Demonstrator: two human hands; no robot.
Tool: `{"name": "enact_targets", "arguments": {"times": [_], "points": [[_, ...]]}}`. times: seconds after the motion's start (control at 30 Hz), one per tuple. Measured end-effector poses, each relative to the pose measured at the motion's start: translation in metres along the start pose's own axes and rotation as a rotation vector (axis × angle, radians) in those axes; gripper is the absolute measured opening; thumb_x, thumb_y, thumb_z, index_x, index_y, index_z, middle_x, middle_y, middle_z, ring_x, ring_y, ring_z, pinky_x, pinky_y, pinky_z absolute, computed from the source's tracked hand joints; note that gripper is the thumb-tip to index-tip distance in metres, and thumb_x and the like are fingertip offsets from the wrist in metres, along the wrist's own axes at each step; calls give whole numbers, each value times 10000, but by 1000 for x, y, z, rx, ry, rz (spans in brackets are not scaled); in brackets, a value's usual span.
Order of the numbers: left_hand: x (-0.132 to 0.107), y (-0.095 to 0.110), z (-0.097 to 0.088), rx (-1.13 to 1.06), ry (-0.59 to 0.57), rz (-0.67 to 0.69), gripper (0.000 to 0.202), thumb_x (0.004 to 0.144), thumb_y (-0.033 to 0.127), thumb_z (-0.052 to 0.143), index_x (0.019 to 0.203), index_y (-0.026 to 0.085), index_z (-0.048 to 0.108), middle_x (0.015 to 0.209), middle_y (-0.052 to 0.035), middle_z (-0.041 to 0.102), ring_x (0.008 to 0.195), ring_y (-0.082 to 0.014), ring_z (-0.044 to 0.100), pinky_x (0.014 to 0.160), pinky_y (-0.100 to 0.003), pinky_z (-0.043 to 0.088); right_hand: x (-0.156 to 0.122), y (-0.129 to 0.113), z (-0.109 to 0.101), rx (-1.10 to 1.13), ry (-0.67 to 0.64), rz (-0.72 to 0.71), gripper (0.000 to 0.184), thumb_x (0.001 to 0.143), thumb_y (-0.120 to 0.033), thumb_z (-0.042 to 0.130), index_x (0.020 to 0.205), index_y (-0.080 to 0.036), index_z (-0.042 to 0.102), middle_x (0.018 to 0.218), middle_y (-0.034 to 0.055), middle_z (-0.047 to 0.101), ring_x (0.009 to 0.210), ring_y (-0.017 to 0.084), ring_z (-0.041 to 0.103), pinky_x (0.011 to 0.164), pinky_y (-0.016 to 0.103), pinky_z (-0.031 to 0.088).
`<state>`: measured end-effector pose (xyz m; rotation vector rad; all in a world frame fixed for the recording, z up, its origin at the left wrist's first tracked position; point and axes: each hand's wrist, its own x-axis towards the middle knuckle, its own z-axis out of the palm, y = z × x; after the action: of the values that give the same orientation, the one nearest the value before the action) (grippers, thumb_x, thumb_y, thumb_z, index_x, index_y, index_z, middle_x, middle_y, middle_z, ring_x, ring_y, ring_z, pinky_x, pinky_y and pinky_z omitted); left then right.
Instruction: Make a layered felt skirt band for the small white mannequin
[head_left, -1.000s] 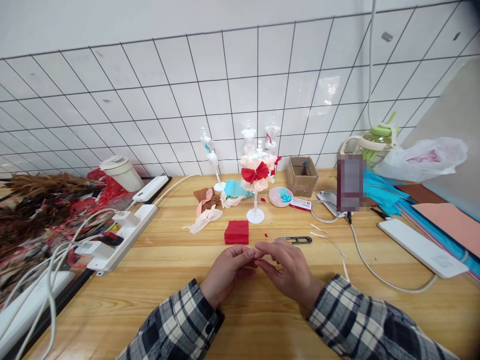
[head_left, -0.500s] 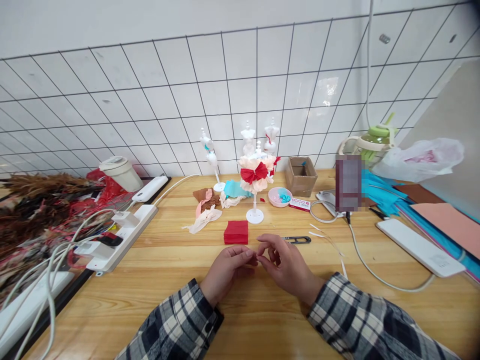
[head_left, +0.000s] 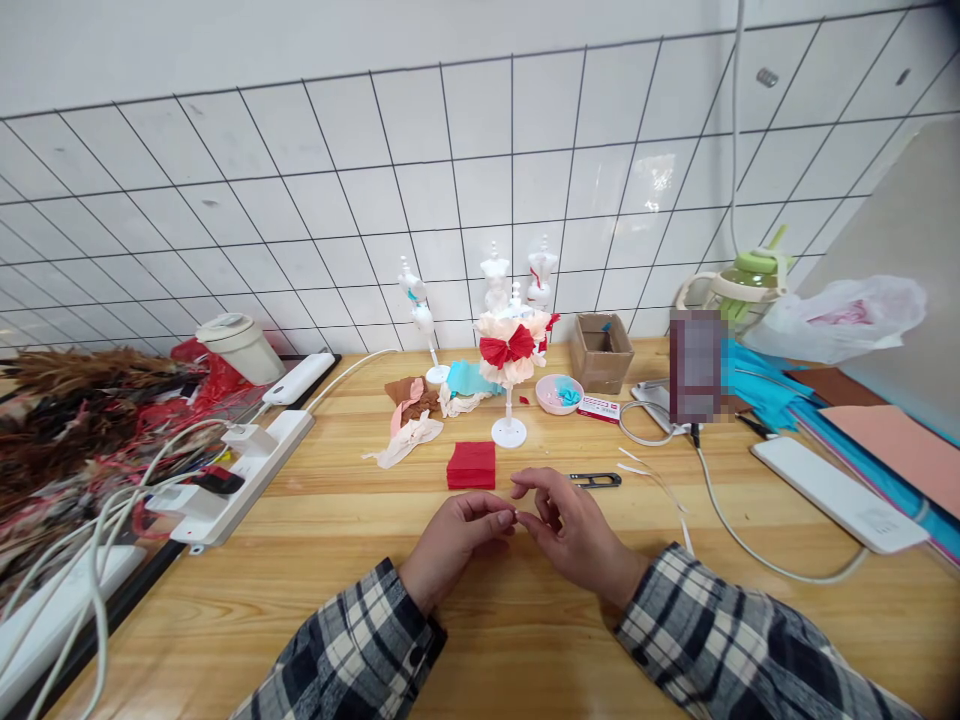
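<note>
My left hand (head_left: 466, 538) is closed, thumb and forefinger pinched, low over the wooden table. My right hand (head_left: 574, 525) meets it at the fingertips, its fingers curled in. Whatever sits between the fingertips is too small to make out. Just beyond the hands lies a stack of red paper squares (head_left: 471, 466). Black thread snips (head_left: 596, 480) lie behind my right hand, partly covered by it. Farther back stands a small white mannequin on a stand (head_left: 509, 432), dressed in cream ruffles (head_left: 517, 372) with a red bow (head_left: 507, 346).
Three more mannequins, one at the left (head_left: 422, 318), stand by the tiled wall. A pink bowl (head_left: 550, 402) and a cardboard box (head_left: 602, 358) are at the back. A power strip (head_left: 251, 475) with cables lies left; a white power bank (head_left: 836, 494) and coloured sheets (head_left: 896, 445) lie right.
My fingertips have shifted very slightly where the two hands meet. The things on the table stay as they were.
</note>
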<state>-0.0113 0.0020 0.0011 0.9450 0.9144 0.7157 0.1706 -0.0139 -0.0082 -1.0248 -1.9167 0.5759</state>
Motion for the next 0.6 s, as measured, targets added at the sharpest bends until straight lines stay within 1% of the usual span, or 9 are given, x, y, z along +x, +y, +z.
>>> {"name": "enact_targets", "arguments": {"times": [0.1, 0.17, 0.23, 0.3, 0.4, 0.43, 0.5, 0.53, 0.6], "points": [[0, 1, 2, 19, 7, 20, 266, 669, 334, 782, 846, 145, 721, 794, -33, 661, 718, -132, 558, 663, -249, 446, 1, 0, -3, -72, -16, -40, 400, 850, -94, 511, 1203, -270, 450, 911, 5, 641, 614, 114, 473, 602, 256, 429], [0, 2, 3, 31, 27, 32, 282, 655, 337, 790, 857, 152, 723, 772, -24, 660, 706, -132, 558, 659, -247, 445, 0, 2, -4, -93, -9, -28, 400, 847, -88, 510, 1199, -271, 455, 910, 3, 645, 608, 115, 472, 612, 261, 428], [0, 3, 4, 57, 48, 37, 291, 649, 343, 792, 861, 156, 727, 755, -21, 661, 698, -133, 559, 656, -245, 444, 0, 4, -3, -69, -2, 5, 399, 839, -81, 509, 1186, -271, 458, 916, 0, 642, 581, 106, 455, 591, 253, 418], [0, 4, 4, 90, 73, 47, 305, 660, 358, 781, 884, 156, 735, 777, -34, 676, 728, -146, 570, 671, -249, 450, 0, 5, -1, 21, 9, 54, 400, 830, -82, 515, 1177, -270, 447, 898, -7, 629, 544, 93, 426, 547, 236, 400], [-1, 5, 4, 81, 96, 63, 310, 688, 382, 756, 904, 160, 745, 817, -50, 691, 784, -162, 578, 684, -249, 457, 2, 4, 4, 239, 77, 142, 374, 814, -110, 546, 1132, -261, 422, 853, -21, 591, 509, 79, 386, 481, 209, 368], [-1, 5, 4, 49, 80, 48, 298, 696, 386, 750, 888, 157, 748, 822, -53, 692, 789, -161, 579, 688, -246, 458, 2, 3, 5, 297, 100, 170, 360, 807, -125, 564, 1109, -257, 417, 839, -26, 578, 503, 76, 375, 466, 203, 355], [-2, 4, 5, -45, 15, -14, 270, 712, 384, 741, 846, 149, 750, 837, -60, 695, 794, -152, 581, 710, -245, 458, 3, 2, 8, 349, 117, 213, 326, 792, -151, 598, 1051, -247, 425, 803, -35, 557, 495, 73, 356, 445, 198, 324], [-2, 3, 6, -88, -15, -44, 256, 716, 377, 742, 827, 146, 749, 843, -62, 697, 794, -146, 582, 725, -244, 457, 3, 2, 8, 345, 112, 227, 312, 786, -160, 610, 1028, -243, 432, 788, -38, 553, 493, 72, 349, 440, 198, 310], [-2, 1, 6, -119, -31, -68, 231, 717, 355, 748, 819, 148, 747, 836, -56, 698, 784, -135, 582, 729, -236, 450, 3, 4, 9, 303, 93, 235, 290, 780, -167, 621, 1001, -236, 447, 770, -39, 552, 493, 74, 344, 445, 203, 301]]}}
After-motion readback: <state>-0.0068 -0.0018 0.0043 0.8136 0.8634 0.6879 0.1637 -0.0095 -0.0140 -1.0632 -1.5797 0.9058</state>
